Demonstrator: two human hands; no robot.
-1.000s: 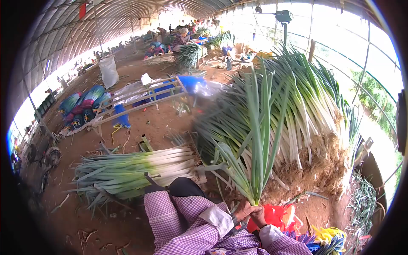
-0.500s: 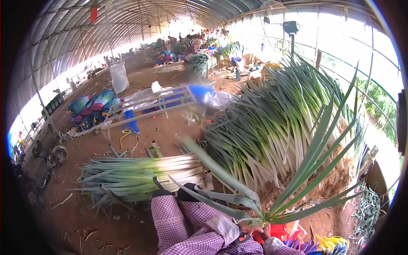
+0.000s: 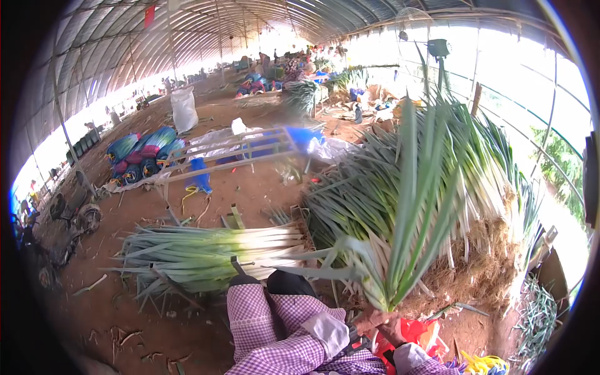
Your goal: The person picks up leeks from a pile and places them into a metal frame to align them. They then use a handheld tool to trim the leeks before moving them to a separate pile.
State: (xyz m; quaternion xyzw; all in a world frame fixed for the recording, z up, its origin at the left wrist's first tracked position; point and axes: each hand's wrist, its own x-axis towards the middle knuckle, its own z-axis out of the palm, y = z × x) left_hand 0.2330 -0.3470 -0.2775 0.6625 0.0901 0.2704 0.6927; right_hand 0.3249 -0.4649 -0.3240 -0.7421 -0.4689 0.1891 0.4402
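A large green onion stands upright in front of me, its long leaves fanning upward and to the left. My left hand is closed around its lower part. Close beside it, my right hand is closed at the same stalk; the hands partly hide the lower end. Behind the stalk rises a big heap of green onions with roots toward me. To the left, a neat bundle of green onions lies across a low metal rack, white ends pointing right.
Red plastic and yellow ties lie by my lap. Farther off are a wooden frame, blue plastic, wrapped bundles and a white sack. Leaf scraps are piled at right. People work in the background.
The held green onion has swung from leaning right to more upright, and its leaves have drawn closer together. My hands have shifted slightly upward, and the view has turned a little.
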